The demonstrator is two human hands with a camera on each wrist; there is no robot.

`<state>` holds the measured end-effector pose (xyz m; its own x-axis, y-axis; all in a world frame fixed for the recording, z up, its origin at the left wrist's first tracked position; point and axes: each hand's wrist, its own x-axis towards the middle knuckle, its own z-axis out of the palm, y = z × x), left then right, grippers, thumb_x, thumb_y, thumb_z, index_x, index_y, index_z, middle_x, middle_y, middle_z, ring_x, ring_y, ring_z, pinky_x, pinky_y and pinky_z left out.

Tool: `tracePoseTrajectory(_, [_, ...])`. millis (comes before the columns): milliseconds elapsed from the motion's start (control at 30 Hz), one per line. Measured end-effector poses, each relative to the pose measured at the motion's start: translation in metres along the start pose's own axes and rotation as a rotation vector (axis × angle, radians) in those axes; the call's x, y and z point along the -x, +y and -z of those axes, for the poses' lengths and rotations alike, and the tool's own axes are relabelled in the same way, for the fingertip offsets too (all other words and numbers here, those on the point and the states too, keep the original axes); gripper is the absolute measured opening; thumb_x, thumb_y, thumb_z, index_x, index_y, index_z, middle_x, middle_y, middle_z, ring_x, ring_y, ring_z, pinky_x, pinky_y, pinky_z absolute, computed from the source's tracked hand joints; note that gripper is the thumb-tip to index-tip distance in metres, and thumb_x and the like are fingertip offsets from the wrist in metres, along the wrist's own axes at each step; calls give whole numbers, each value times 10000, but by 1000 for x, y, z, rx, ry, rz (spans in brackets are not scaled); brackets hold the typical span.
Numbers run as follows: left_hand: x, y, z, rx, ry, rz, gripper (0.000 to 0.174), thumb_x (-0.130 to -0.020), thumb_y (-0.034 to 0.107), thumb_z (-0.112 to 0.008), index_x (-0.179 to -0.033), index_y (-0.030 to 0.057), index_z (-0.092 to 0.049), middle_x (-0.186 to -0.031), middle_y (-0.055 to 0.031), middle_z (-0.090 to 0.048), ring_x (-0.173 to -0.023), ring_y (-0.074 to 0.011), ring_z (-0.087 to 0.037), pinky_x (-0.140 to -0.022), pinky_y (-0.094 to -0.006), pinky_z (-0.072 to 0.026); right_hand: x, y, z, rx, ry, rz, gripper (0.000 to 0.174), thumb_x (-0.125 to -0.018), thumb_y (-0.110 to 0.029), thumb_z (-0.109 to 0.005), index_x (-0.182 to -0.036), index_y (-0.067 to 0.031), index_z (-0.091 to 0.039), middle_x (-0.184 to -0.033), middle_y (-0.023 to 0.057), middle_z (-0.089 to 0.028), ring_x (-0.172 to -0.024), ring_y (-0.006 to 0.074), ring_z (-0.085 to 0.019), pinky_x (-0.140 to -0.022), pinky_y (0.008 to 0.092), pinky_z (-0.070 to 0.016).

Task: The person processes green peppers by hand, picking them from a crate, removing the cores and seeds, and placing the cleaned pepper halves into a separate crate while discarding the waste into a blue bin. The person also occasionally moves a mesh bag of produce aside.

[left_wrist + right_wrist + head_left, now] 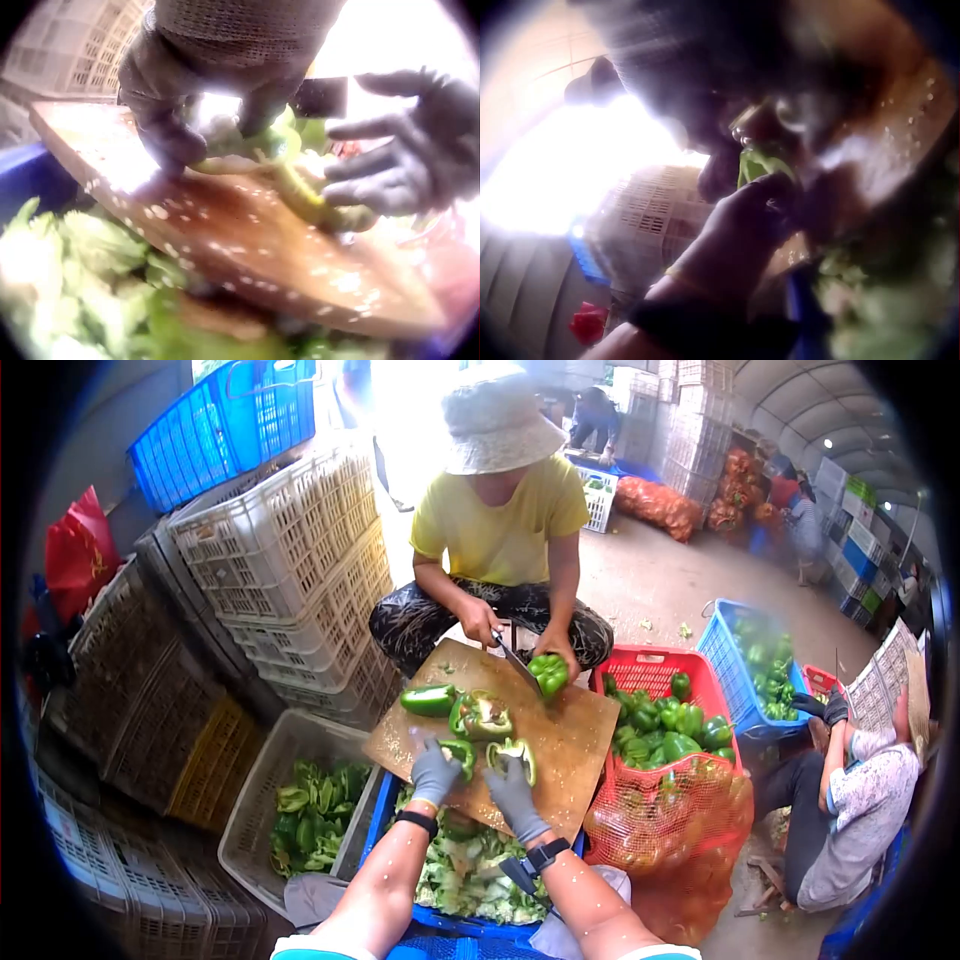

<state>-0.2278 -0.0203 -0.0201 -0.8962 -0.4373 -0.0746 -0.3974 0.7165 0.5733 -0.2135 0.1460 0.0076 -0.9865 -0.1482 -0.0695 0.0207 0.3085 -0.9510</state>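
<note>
White plastic crates [285,550]: stacked high, left of the seated person.
Seated person [500,525]: yellow top, pale hat, facing the board, knife in one hand and a green pepper [549,675] in the other.
Red basket [655,665]: heaped with whole green peppers, right of the board.
Grey bin [250,800]: holding green pieces, left of the board.
Blue crate [375,830]: beneath the board's near edge, filled with pale green scraps [470,875].
Wooden board [570,745]: strewn with pale seeds, bearing cut peppers.
Right hand [515,798]: grey-gloved, fingers extended and slightly apart, touching the open pepper half.
Left hand [435,775]: grey-gloved, thumb and fingers pinching the pepper piece on the board.
Uncut-looking pepper [428,700]: lying on its side, toward the board's left edge.
Open pepper half [526,752]: on the board, pale inside showing, beside the pepper piece.
Pepper piece [460,755]: green, at the left hand's fingertips.
Knife [519,665]: blade angled toward the seated person's pepper.
</note>
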Motion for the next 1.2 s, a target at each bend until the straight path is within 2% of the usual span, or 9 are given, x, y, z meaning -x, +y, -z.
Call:
tracePoseTrajectory(100, [35,-2,7,78,-25,-71,542,-761,325,-655,-1123,27,-383,-904,-283,-614,-840,-438,-619,-736,-486,-486,8,11,-20,45,-105,245,771,-830,-404,-653,-1394,-28,-286,-1353,212,-426,-1238,328,-437,-1018,362,-354])
tracePoseTrajectory(200, [78,-7,0,190,24,-156,424,-775,251,-637,-1060,24,-420,-847,-257,-617,-792,-435,-612,-703,-460,-481,21,2,-23,-37,-163,87,504,-848,-280,-630,-1262,-75,-428,-1110,214,-581,-1039,305,-584,-876,378,-458])
tracePoseTrajectory(267, [93,-40,0,502,-126,-64,289,-786,219,-624,-938,14,-489,-817,-207,-627,-717,-341,-622,-666,-394,-490,32,9,-24,-48,49,252,360,-860,-180,-581,-1170,-33,-474,-931,166,-610,-806,262,-631,-713,360,-504])
tracePoseTrajectory(367, [119,-44,45,823,-112,12,75,-791,91,-581,-831,38,-546,-766,-40,-570,-678,-137,-574,-600,-324,-533,-4,82,-21,-516,6,-119,361,-835,-57,-469,-1194,-15,-486,-916,98,-601,-757,192,-613,-624,325,-516])
tracePoseTrajectory(500, [159,-80,39,996,-325,189,202,-802,146,-631,-954,47,-542,-849,-67,-571,-735,-141,-589,-681,-319,-559,21,-32,-1,-774,85,-143,428,-885,-37,-442,-1305,-99,-390,-1001,95,-611,-709,191,-648,-525,302,-548])
tracePoseTrajectory(567, [170,-93,5,643,-190,-160,502,-792,274,-700,-1181,18,-513,-1030,-129,-603,-982,-203,-578,-876,-316,-460,35,-40,-8,-837,-342,-134,473,-934,-215,-489,-1366,-146,-310,-1225,102,-508,-950,223,-607,-645,328,-545])
tracePoseTrajectory(633, [173,-86,-4,590,-304,-87,540,-778,214,-706,-1234,10,-500,-1146,-154,-587,-1085,-221,-556,-927,-324,-440,56,-47,-15,-811,-652,-113,652,-941,-328,-520,-1454,-129,-171,-1442,105,-338,-1121,265,-554,-754,337,-537])
tracePoseTrajectory(1000, [-15,64,8,-32,406,-555,436,-734,236,-687,-1152,176,-577,-1244,-214,-473,-1046,-408,-520,-868,-423,-467,16,-35,24,-737,-16,-130,236,-896,-158,-528,-1079,-10,-544,-906,64,-614,-732,123,-597,-582,234,-475])
tracePoseTrajectory(1200, [-51,93,1,-354,1,-180,583,-723,388,-692,-1234,242,-450,-1166,-200,-469,-1072,-367,-501,-835,-469,-469,8,-36,24,-678,-74,-131,214,-890,-102,-522,-1080,-4,-524,-930,76,-619,-726,126,-610,-562,212,-474])
